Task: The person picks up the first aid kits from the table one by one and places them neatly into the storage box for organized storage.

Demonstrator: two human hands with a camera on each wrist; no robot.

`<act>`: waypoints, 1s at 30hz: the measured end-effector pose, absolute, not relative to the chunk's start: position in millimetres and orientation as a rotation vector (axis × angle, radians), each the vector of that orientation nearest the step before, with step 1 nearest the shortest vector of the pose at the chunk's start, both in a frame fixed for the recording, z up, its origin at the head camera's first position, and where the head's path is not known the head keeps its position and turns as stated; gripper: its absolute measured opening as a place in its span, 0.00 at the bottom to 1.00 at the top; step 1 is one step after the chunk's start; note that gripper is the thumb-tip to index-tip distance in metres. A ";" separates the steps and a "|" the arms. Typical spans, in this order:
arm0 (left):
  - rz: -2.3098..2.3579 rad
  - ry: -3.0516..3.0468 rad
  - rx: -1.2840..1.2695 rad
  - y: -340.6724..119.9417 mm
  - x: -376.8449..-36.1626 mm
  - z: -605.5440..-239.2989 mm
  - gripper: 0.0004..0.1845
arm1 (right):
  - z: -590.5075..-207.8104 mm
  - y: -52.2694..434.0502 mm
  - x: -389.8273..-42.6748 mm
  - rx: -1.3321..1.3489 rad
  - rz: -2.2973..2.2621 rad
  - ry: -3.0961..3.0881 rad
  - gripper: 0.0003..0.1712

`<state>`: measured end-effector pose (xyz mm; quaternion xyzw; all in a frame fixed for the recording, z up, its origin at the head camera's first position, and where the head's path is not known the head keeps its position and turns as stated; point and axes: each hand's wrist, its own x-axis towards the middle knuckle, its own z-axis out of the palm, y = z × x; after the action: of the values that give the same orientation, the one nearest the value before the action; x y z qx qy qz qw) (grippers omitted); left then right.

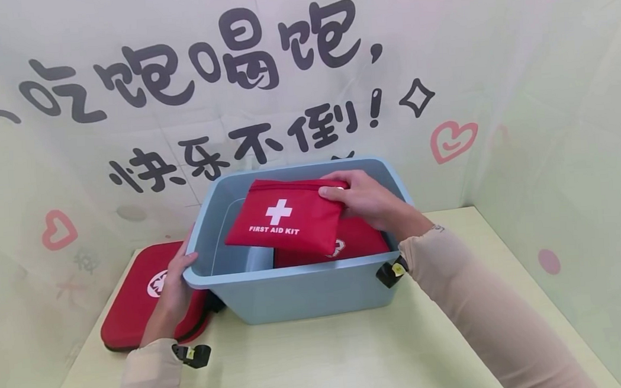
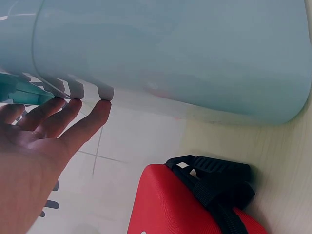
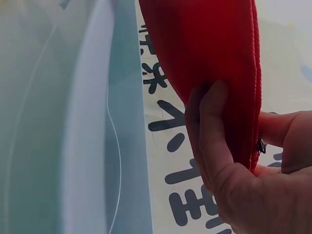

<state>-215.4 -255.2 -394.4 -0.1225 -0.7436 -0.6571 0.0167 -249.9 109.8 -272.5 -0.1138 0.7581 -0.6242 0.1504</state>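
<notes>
The red pouch [image 1: 285, 216] bears a white cross and, below it, the white words "FIRST AID KIT". On the backdrop [image 1: 74, 173] behind the blue bin [image 1: 295, 290], large dark Chinese characters read "吃饱喝饱," on the upper line and "快乐不倒!" on the lower, with a diamond sparkle and pink hearts beside them. The red hard case [image 1: 135, 294] on the surface shows a round white emblem, partly hidden and not readable. A second red pouch [image 1: 356, 241] inside the bin shows part of a similar white emblem.
</notes>
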 end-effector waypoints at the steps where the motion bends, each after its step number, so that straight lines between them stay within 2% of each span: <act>1: -2.046 -2.310 -0.375 -255.0 -215.2 -394.1 0.35 | -273.3 107.6 -250.4 -0.315 -1.792 2.184 0.29; 20: -2.076 -2.291 -0.356 -253.9 -214.7 -394.2 0.36 | -289.1 71.6 -244.1 -0.095 -1.920 2.169 0.31; 30: -2.065 -2.282 -0.399 -254.8 -214.2 -394.5 0.35 | -296.3 56.0 -239.0 -0.068 -1.910 2.139 0.34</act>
<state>-214.2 -254.8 -394.5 -0.1284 -0.7351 -0.6654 0.0190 -239.0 56.0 -296.3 -0.0236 0.7388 -0.6596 0.1359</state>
